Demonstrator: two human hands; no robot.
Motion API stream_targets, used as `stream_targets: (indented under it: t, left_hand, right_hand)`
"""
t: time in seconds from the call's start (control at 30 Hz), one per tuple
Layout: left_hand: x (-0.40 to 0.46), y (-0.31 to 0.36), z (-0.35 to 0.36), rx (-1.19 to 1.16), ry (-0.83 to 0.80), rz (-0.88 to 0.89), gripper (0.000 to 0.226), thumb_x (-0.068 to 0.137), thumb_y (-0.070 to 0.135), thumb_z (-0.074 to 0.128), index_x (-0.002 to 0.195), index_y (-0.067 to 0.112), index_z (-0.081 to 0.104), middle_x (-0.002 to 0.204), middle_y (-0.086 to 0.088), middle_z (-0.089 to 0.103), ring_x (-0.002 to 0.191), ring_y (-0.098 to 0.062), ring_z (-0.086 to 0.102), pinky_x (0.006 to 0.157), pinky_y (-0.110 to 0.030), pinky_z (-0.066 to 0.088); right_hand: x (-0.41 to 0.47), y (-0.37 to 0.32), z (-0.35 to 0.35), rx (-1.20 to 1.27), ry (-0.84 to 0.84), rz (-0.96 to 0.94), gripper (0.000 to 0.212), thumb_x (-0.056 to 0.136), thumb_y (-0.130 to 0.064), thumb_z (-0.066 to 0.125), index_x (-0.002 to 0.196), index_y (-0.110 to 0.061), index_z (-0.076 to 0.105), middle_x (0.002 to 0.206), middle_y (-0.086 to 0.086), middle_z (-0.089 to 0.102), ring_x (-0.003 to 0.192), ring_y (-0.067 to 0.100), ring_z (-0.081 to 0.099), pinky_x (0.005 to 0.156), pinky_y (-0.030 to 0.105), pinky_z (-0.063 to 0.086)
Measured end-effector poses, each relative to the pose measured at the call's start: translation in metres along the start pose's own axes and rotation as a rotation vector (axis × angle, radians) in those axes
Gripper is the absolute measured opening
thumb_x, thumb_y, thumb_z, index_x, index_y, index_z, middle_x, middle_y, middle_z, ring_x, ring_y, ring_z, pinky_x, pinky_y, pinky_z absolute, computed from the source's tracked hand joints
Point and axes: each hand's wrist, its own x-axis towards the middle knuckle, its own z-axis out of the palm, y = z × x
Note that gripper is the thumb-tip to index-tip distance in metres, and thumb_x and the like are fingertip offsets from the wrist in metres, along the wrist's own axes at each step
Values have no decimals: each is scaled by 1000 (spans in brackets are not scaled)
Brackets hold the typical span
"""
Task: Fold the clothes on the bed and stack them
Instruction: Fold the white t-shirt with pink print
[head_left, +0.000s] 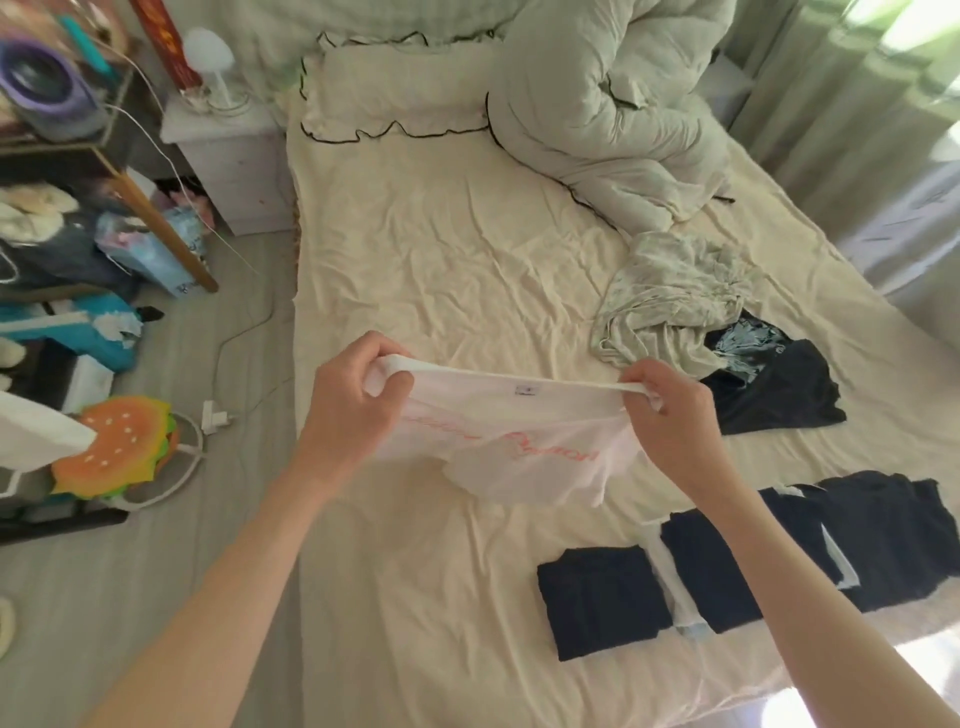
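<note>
both hands (358, 400) (670, 410) grip white shirt (519, 441) above bed (467, 260).

Both bare forearms reach forward from the bottom of the view, angled inward toward each other. The left hand (349, 402) is raised, back toward the camera, its fingers curled over and its thumb tucked under, pinching one end of the shirt (514, 447) edge. The right hand (670, 410) is level with it, well apart, fingers bunched and curled, pinching the other end. The edge runs taut between the two hands.
</note>
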Motion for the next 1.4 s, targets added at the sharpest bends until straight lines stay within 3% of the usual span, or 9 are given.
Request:
stream_targets:
  t: [0.27, 0.47, 0.57, 0.83, 0.93, 1.07, 1.17, 1.27, 1.4]
  left_hand:
    - [-7, 32, -57, 122, -143, 97, 5, 79, 24, 52, 78, 27, 56, 71, -5, 59, 66, -16, 51, 55, -12, 34]
    - [-22, 33, -68, 201, -528, -125, 18, 80, 32, 72, 92, 30, 58, 88, 10, 62, 75, 6, 57, 62, -7, 42]
    - [-31, 36, -78, 122, -563, -62, 18, 87, 18, 65, 91, 36, 63, 88, 13, 67, 79, 5, 60, 66, -5, 43]
    - [-27, 49, -72, 361, -21, 136, 13, 87, 28, 63, 84, 16, 69, 72, 6, 59, 70, -6, 56, 64, -14, 41]
    - [-28, 40, -67, 472, -135, -13, 42, 85, 42, 60, 80, 0, 65, 70, -17, 61, 62, -27, 54, 58, -35, 40]
    - [-48, 37, -60, 254, -167, -90, 14, 83, 31, 68, 72, 23, 70, 66, 1, 66, 61, -10, 55, 55, -16, 36]
    - [-65, 44, -54, 44, -154, -138, 20, 79, 21, 73, 70, 39, 71, 73, 7, 69, 64, -1, 57, 59, -12, 39]
    - [-66, 50, -56, 22, -255, -188, 7, 69, 40, 70, 72, 46, 73, 79, -5, 71, 68, -13, 59, 64, -26, 42]
    - [-25, 37, -51, 184, -306, -188, 30, 65, 59, 64, 71, 30, 74, 73, -14, 67, 65, -29, 57, 59, -25, 39]
  right_hand:
    - [2, -49, -41, 135, -239, -41, 16, 83, -23, 49, 71, -13, 53, 63, -4, 47, 58, 6, 40, 53, 18, 28]
    - [-6, -50, -68, -232, -687, 19, 15, 84, -28, 67, 80, -26, 53, 79, -3, 54, 64, 9, 47, 59, 21, 33]
    - [-14, -46, -83, -158, -570, -8, 21, 86, -15, 65, 76, -32, 57, 72, -9, 55, 61, 4, 47, 58, 16, 32]
    - [-11, -44, -77, -1, -144, -11, 12, 86, -23, 65, 76, -18, 63, 69, 1, 61, 64, 15, 54, 59, 28, 40]
    - [-12, -33, -72, -76, -166, -25, 42, 87, -29, 63, 53, -15, 43, 49, -5, 41, 46, 11, 35, 48, 25, 25]
    - [-20, -18, -63, -215, -187, -15, 53, 90, -43, 54, 52, -13, 34, 46, -2, 32, 41, 11, 28, 47, 27, 20]
    - [-24, -9, -66, -180, -220, -16, 53, 88, -48, 55, 52, -13, 36, 43, -5, 30, 38, 8, 26, 45, 23, 20]
    - [-19, -3, -79, -51, -349, 48, 52, 81, -51, 62, 49, -16, 40, 38, -10, 30, 34, 6, 26, 38, 16, 21]
    - [18, 1, -79, -124, -392, 21, 54, 76, -53, 68, 49, -18, 37, 42, -9, 30, 35, 6, 27, 41, 20, 19]
